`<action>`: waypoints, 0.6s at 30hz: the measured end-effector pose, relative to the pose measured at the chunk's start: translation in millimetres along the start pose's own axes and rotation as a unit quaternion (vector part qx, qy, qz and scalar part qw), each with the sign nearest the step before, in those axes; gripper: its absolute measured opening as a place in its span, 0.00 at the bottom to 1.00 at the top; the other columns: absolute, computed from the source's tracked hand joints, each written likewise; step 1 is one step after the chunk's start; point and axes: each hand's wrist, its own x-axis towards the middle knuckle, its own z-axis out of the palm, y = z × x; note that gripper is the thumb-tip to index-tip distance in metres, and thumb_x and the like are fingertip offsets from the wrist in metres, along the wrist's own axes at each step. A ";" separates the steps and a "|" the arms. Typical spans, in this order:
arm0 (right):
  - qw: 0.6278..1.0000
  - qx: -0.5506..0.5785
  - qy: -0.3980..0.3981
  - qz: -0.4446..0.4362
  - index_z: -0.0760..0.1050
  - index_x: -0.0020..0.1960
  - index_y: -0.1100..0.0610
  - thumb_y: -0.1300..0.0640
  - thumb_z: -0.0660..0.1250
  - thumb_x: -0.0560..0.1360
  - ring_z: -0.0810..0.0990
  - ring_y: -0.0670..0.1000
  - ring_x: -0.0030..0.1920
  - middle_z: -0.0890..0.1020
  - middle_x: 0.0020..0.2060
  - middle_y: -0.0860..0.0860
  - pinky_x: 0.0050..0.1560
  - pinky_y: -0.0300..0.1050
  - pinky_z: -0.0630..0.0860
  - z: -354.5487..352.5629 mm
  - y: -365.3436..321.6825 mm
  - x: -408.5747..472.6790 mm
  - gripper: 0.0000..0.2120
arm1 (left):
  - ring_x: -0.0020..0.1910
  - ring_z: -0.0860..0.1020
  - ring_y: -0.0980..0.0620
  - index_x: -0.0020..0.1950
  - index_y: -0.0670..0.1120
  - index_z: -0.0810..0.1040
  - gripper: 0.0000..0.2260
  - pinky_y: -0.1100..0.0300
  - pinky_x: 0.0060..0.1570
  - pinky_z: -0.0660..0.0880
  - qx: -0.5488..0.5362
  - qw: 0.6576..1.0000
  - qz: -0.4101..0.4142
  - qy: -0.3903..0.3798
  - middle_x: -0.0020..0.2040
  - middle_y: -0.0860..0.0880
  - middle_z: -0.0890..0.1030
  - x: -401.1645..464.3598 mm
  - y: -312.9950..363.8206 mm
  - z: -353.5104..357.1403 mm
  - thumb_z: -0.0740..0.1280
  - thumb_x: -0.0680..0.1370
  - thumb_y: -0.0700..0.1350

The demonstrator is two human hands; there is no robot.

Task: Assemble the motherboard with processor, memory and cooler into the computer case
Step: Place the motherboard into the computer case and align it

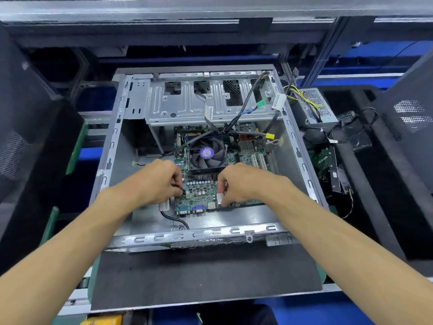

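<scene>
An open grey computer case (pixel 110 158) lies flat on a black mat. Inside it sits the green motherboard (pixel 201 195) with a black cooler fan (pixel 207 153) bearing a purple label. My left hand (pixel 159 179) grips the board's left edge, fingers curled beside a black cable (pixel 174 219). My right hand (pixel 243 181) grips the board's near right part, its fingers curled around the silver port block (pixel 219 198). The memory is hidden under cables behind the fan.
A silver drive cage (pixel 187 102) spans the case's far end, with black cables (pixel 248 99) draped over it. A power supply (pixel 316 106) with coloured wires and a loose green card (pixel 324 160) lie to the right. Black mesh panels stand on both sides.
</scene>
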 end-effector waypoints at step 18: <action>1.000 -0.020 -0.017 -0.016 0.81 0.56 0.60 0.57 0.73 0.76 0.75 0.51 0.38 0.82 0.48 0.55 0.33 0.41 0.71 -0.8 -2.1 -2.0 0.11 | 0.43 0.77 0.50 0.42 0.48 0.78 0.03 0.56 0.42 0.74 0.069 0.992 0.087 -0.053 0.42 0.52 0.80 -0.6 13.5 11.3 0.71 0.75 0.44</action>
